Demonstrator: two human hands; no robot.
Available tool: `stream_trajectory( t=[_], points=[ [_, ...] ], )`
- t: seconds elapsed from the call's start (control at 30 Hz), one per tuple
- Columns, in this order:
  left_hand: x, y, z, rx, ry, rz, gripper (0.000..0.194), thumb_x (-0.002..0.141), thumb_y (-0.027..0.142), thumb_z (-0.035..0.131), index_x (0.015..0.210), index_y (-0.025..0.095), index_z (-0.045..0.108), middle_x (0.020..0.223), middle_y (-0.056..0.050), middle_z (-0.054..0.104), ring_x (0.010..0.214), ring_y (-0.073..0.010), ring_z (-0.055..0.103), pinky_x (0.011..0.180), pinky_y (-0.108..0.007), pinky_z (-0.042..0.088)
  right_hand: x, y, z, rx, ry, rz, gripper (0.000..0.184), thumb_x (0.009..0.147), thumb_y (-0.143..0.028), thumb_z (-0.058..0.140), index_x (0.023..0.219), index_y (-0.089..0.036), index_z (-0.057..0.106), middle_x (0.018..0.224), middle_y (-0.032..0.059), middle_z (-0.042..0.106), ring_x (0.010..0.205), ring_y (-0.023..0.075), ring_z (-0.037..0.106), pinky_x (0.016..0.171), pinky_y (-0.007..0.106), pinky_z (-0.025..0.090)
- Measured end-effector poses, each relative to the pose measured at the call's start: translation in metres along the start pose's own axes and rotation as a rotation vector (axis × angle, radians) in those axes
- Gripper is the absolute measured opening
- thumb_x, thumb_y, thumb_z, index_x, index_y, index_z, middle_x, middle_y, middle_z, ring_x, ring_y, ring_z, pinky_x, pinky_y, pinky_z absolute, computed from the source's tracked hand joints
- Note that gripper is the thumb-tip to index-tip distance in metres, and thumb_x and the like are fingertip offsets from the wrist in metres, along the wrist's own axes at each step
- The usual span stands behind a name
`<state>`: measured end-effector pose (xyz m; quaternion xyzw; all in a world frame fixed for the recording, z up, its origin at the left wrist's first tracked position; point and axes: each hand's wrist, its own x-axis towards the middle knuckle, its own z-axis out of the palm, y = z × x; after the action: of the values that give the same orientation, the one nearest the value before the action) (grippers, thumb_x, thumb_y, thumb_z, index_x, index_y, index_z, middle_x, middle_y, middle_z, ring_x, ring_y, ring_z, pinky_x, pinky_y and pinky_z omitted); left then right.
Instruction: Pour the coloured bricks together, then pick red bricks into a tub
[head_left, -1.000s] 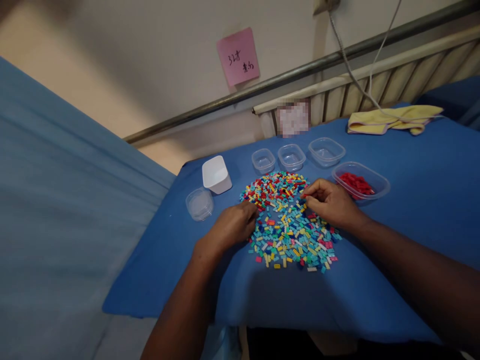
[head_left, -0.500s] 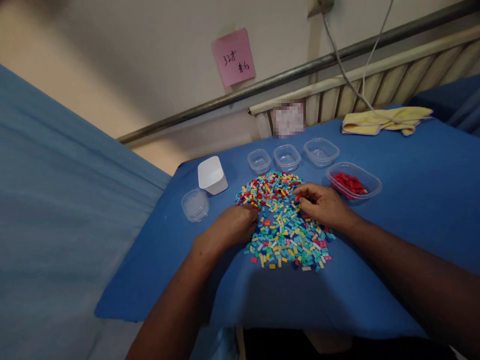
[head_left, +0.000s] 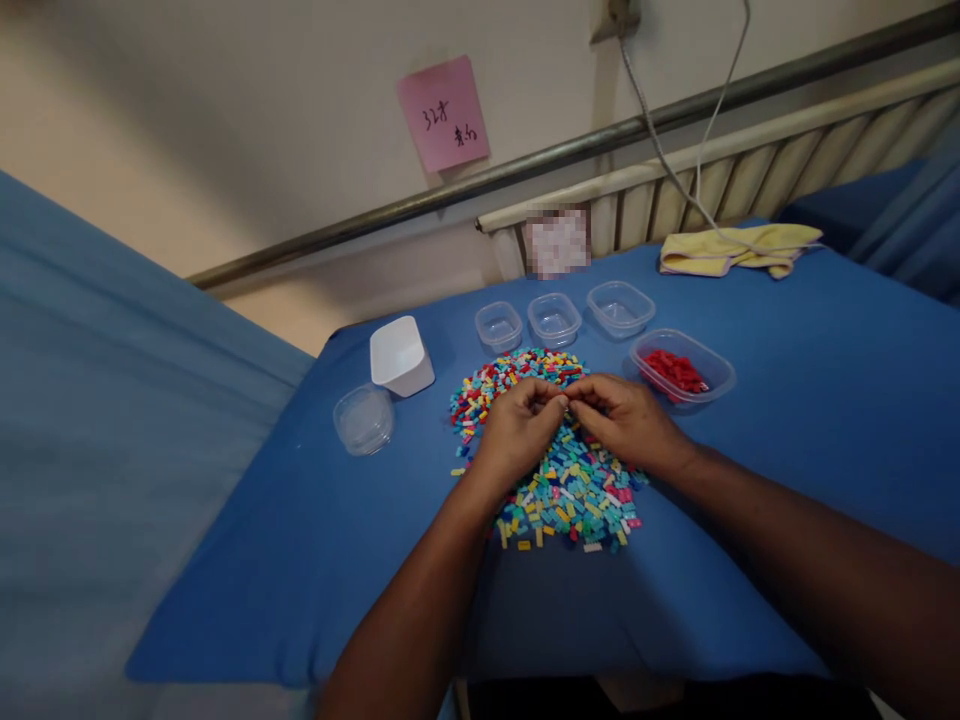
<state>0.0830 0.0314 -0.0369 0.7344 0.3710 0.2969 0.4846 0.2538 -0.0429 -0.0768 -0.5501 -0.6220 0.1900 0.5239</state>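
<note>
A pile of small toy building bricks (head_left: 577, 495) in many colours spreads over the blue cloth under my hands. Above its middle, my left hand (head_left: 525, 425) and my right hand (head_left: 630, 420) meet at the fingertips. Thumb and fingers of each are pinched together; whatever lies between them is too small or hidden to make out. Just beyond my right hand stands a see-through tub (head_left: 716, 372) with red bricks (head_left: 675, 372) in it. My hands and wrists cover part of the pile.
Three see-through tubs (head_left: 499, 327) (head_left: 554, 320) (head_left: 620, 309) line up behind the pile. A white container (head_left: 403, 358) and a see-through container (head_left: 364, 420) stand to the left. At the back right a yellow cloth (head_left: 739, 248) lies under a cable, near the radiator (head_left: 697, 185).
My left hand has come up and right from the pile's left side to meet my right hand, its fingertips now touching or almost touching the other's. The view has shifted slightly to the right.
</note>
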Motion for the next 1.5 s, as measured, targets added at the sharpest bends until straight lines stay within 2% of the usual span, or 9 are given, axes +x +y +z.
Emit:
stream_trajectory(
  t=[0.37, 0.5, 0.6, 0.8, 0.97, 1.1, 1.23, 1.4, 1.5],
  points=[
    [-0.023, -0.012, 0.000, -0.285, 0.012, -0.139, 0.022, 0.091, 0.039, 0.079, 0.096, 0.019, 0.072, 0.082, -0.003, 0.077, 0.074, -0.0157, 0.073, 0.067, -0.025, 0.055, -0.002, -0.007, -0.002, -0.064, -0.074, -0.222, 0.016, 0.103, -0.020, 0.067, 0.116, -0.025, 0.076, 0.105, 0.0055, 0.081, 0.096, 0.0221, 0.077, 0.084, 0.037, 0.060],
    [-0.028, -0.008, -0.003, -0.199, -0.009, -0.045, 0.016, 0.096, 0.035, 0.073, 0.104, 0.021, 0.077, 0.087, -0.004, 0.080, 0.075, -0.0166, 0.074, 0.069, -0.027, 0.056, -0.003, -0.015, -0.011, -0.168, -0.062, -0.250, 0.017, 0.101, -0.016, 0.066, 0.111, -0.026, 0.075, 0.100, 0.0040, 0.080, 0.091, 0.0215, 0.075, 0.079, 0.035, 0.059],
    [-0.022, -0.005, -0.019, -0.096, 0.127, 0.062, 0.018, 0.097, 0.035, 0.071, 0.108, 0.022, 0.080, 0.091, -0.004, 0.081, 0.076, -0.0169, 0.074, 0.070, -0.028, 0.056, 0.000, -0.024, -0.031, -0.304, -0.016, -0.268, 0.014, 0.102, -0.020, 0.064, 0.108, -0.025, 0.074, 0.099, 0.0054, 0.080, 0.090, 0.0229, 0.075, 0.081, 0.036, 0.058],
    [0.009, -0.031, -0.081, 0.096, 0.630, 0.204, 0.027, 0.099, 0.040, 0.067, 0.111, 0.019, 0.079, 0.102, -0.006, 0.082, 0.088, -0.0179, 0.074, 0.082, -0.029, 0.056, 0.005, -0.015, -0.095, -0.758, 0.199, -0.093, 0.019, 0.099, -0.033, 0.066, 0.108, -0.020, 0.077, 0.099, 0.0122, 0.079, 0.085, 0.0254, 0.072, 0.074, 0.037, 0.051],
    [0.021, -0.067, -0.104, 0.209, 0.710, 0.164, 0.035, 0.101, 0.047, 0.060, 0.097, 0.018, 0.079, 0.095, -0.006, 0.081, 0.094, -0.0215, 0.074, 0.088, -0.032, 0.054, 0.003, 0.014, -0.121, -0.967, 0.097, 0.072, 0.029, 0.098, -0.040, 0.068, 0.118, -0.021, 0.077, 0.102, 0.0134, 0.080, 0.087, 0.0279, 0.070, 0.069, 0.037, 0.046],
    [0.027, -0.076, -0.099, 0.113, 0.699, 0.099, 0.042, 0.101, 0.053, 0.059, 0.094, 0.017, 0.080, 0.093, -0.007, 0.081, 0.092, -0.0233, 0.075, 0.085, -0.033, 0.055, -0.001, 0.018, -0.109, -0.953, 0.094, -0.057, 0.031, 0.104, -0.041, 0.063, 0.120, -0.019, 0.078, 0.108, 0.0160, 0.079, 0.097, 0.0325, 0.070, 0.078, 0.042, 0.051],
    [0.032, -0.076, -0.091, 0.063, 0.679, 0.096, 0.046, 0.102, 0.056, 0.058, 0.090, 0.018, 0.079, 0.089, -0.006, 0.080, 0.088, -0.0229, 0.075, 0.082, -0.033, 0.055, 0.003, 0.002, -0.070, -0.774, -0.021, -0.213, 0.024, 0.106, -0.029, 0.059, 0.112, -0.017, 0.078, 0.105, 0.0136, 0.081, 0.098, 0.0298, 0.073, 0.087, 0.041, 0.054],
    [0.034, -0.080, -0.092, 0.031, 0.679, 0.088, 0.046, 0.102, 0.057, 0.059, 0.087, 0.018, 0.079, 0.085, -0.005, 0.079, 0.084, -0.0216, 0.073, 0.079, -0.031, 0.054, 0.034, -0.015, -0.012, -0.697, -0.306, -0.263, 0.021, 0.107, -0.022, 0.057, 0.108, -0.023, 0.078, 0.104, 0.0092, 0.080, 0.101, 0.0272, 0.072, 0.086, 0.037, 0.051],
    [0.034, -0.083, -0.093, -0.009, 0.692, 0.073, 0.046, 0.101, 0.058, 0.061, 0.088, 0.018, 0.079, 0.087, -0.005, 0.080, 0.085, -0.0219, 0.074, 0.079, -0.031, 0.054, 0.050, -0.012, 0.005, -0.720, -0.307, -0.231, 0.020, 0.107, -0.023, 0.057, 0.107, -0.023, 0.077, 0.104, 0.0085, 0.079, 0.101, 0.0265, 0.072, 0.084, 0.036, 0.050]
  ],
)
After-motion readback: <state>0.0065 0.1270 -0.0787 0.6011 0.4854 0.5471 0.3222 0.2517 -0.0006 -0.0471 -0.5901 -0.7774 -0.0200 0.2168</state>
